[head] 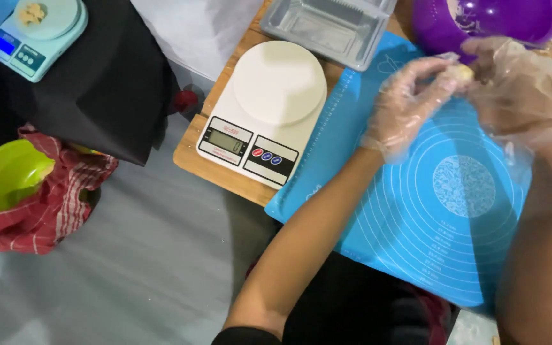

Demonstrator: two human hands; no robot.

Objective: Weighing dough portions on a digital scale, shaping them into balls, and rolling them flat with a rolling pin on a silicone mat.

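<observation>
Both my hands wear thin clear plastic gloves and meet above the far end of a blue silicone baking mat (416, 217). Between their fingertips is a small pale lump of dough (462, 73). My left hand (410, 102) pinches it from the left. From the right, my right hand (512, 89) closes around the same lump. A purple bowl (480, 22) lies just beyond the hands. Left of the mat stands a white kitchen scale (263, 108) with an empty round platform.
A clear plastic tray (327, 29) sits behind the white scale on the wooden board (190, 153). At far left are a small teal scale (36, 32) carrying a dough piece, black cloth (103, 83), a green bowl (1, 179) and red striped cloth (46, 211).
</observation>
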